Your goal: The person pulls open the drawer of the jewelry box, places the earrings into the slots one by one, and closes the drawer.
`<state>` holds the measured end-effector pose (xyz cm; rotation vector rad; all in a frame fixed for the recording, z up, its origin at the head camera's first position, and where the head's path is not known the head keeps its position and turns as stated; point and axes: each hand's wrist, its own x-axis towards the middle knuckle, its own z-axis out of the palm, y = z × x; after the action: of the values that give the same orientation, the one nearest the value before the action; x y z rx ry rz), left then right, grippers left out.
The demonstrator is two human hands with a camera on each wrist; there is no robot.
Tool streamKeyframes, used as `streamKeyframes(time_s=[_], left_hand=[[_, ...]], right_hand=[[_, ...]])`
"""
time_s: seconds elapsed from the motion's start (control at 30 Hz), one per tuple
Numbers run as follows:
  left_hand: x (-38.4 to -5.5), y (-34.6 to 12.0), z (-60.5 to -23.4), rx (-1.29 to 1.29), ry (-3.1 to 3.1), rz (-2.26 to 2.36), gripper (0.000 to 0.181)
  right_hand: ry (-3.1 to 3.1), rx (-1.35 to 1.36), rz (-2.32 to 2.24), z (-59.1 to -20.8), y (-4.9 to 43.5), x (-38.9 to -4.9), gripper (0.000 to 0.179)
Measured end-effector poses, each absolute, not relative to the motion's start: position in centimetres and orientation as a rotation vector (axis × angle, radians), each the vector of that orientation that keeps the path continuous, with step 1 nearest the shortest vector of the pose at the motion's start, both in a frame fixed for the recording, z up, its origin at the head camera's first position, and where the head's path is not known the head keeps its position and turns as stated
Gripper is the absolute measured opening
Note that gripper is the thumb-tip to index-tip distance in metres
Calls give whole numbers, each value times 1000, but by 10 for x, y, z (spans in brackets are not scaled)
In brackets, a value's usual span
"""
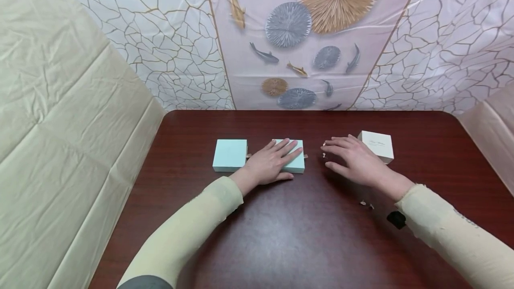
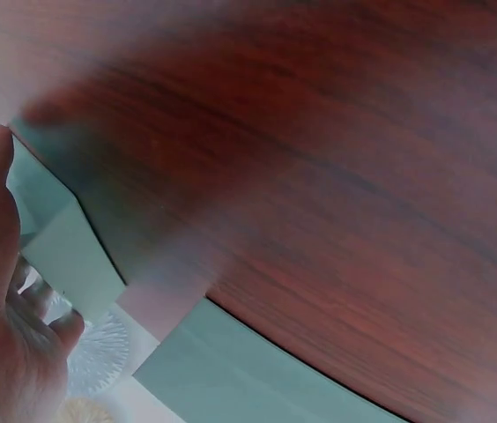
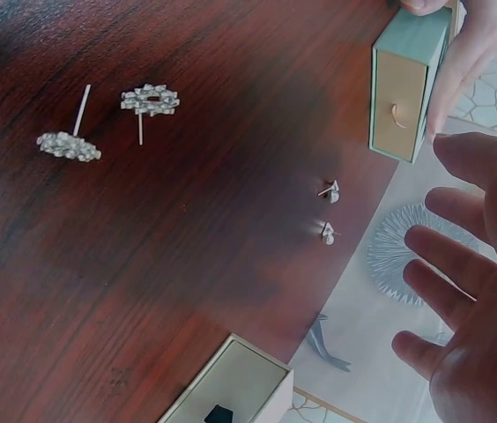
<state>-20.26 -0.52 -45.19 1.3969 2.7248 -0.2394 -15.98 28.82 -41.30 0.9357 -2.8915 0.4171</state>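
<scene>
My left hand (image 1: pixel 267 163) lies with outstretched fingers on top of a mint-green drawer box (image 1: pixel 296 164). In the right wrist view, that box's cream drawer front (image 3: pixel 400 101) shows a small ribbon pull. My right hand (image 1: pixel 355 159) hovers with spread, relaxed fingers, holding nothing. Close to its fingertips are two small stud earrings, one (image 3: pixel 330 191) beside the other (image 3: pixel 327 233), on the table. Nearer the right sleeve lie two larger sparkling earrings, one (image 3: pixel 69 146) and another (image 3: pixel 150 100), their posts showing.
A second mint-green box (image 1: pixel 230 154) stands left of the left hand. Behind the right hand is a white box (image 1: pixel 377 144) with printed lettering. A small black object (image 1: pixel 396 220) appears beside the right sleeve. A patterned cloth (image 1: pixel 249 66) hangs behind the dark wooden table (image 1: pixel 265 235).
</scene>
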Motion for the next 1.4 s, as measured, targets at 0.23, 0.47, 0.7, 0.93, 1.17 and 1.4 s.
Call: streamKeyframes(time_s=[0.23,0.47,0.7,0.93,1.17,1.4], left_hand=[[-203,-9,-454,1395,2715,-224,81],[-203,-10,-455,1386,2723,-190,84],[-203,-9,-455,1381,2725,-183,84],[-203,-10,-454,1380,2730,-182,82],[-204,-12,-456,1376,2731,-174,80],[-203,-12,-457,1368,2743,-185,78]], right_hand=[[-2888,942,423,-413,285,-160,43],[-2892,942,416,-415,284,-158,43],[-2915,919,415,-415,283,-156,43],[-2903,929,422,-414,279,-156,42],[-2899,940,410,-414,275,-159,41],[-2908,946,386,-413,269,-163,41]])
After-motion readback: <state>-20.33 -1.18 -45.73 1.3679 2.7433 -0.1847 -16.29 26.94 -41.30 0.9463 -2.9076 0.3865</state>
